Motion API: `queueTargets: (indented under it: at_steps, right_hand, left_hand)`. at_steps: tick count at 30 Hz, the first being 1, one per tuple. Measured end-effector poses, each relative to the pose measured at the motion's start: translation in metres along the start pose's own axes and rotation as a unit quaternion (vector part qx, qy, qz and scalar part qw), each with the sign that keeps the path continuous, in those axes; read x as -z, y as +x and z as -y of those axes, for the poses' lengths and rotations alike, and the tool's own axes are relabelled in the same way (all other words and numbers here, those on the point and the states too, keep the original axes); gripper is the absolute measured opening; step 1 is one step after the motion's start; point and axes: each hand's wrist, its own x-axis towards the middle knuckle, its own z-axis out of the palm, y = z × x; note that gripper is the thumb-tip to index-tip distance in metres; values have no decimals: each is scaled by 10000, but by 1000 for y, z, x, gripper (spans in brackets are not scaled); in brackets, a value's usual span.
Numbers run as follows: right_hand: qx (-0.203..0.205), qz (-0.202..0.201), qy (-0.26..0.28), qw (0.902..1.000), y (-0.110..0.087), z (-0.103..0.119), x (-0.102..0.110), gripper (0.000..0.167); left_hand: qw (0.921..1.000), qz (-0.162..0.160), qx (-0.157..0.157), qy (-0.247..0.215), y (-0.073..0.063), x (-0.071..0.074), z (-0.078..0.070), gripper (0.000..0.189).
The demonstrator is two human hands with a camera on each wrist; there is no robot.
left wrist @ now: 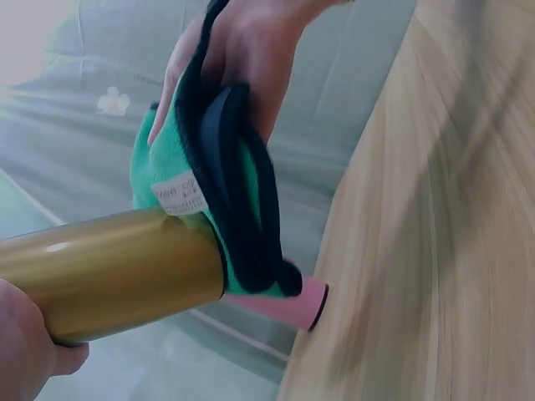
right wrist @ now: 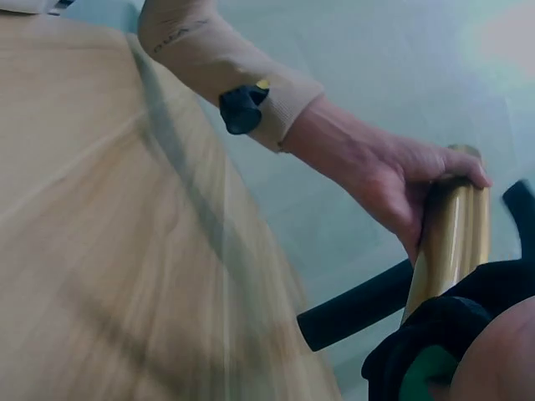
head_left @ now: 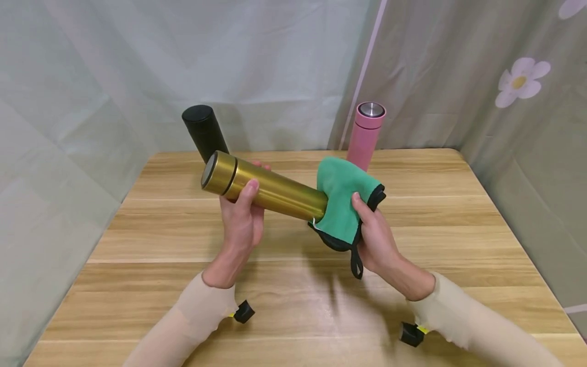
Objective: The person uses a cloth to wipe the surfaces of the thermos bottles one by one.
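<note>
A gold thermos bottle (head_left: 279,191) is held tilted above the table, its capped end up and to the left. My left hand (head_left: 243,216) grips it near the cap, thumb across the front. My right hand (head_left: 378,239) holds a green cloth (head_left: 341,196) with black edging and a hanging loop, thumb on top of the folded fabric. The cloth lies against the bottle's lower end and covers its bottom edge. In the left wrist view a white label (left wrist: 180,195) shows on the cloth beside the gold body. The fingers of my right hand behind the cloth are mostly hidden.
A black thermos bottle (head_left: 205,133) stands at the back left of the wooden table (head_left: 151,285), partly behind the gold one. At the back right stands a pink thermos bottle (head_left: 365,135), its base hidden by the cloth. Curtains (head_left: 275,66) hang behind the table.
</note>
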Motion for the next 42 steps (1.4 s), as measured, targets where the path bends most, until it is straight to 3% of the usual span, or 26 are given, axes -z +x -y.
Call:
queueTargets:
  at_steps: [8,17,25,33,42]
  right_hand:
    - [-103,-78,195,9997,18,-2,-7,36]
    - [-485,482,737,9949,27,-10,-10,41]
    - [-1008,519,837,9900,20,-18,-9,42]
    - [-799,601,641,9929,12,-24,-13,41]
    - [-830,502,1063,9896,2,-31,-17,41]
  left_hand:
    - [9997,41,-69,-237,-4,-8,1,50]
    - [9986,-80,-257,-457,1,-11,4,46]
    - [9977,-210,-435,-479,6,-11,6,43]
    - [9964,-432,-561,-469,13,-11,6,42]
    - [9962,-429,-691,-298,19,-6,10,42]
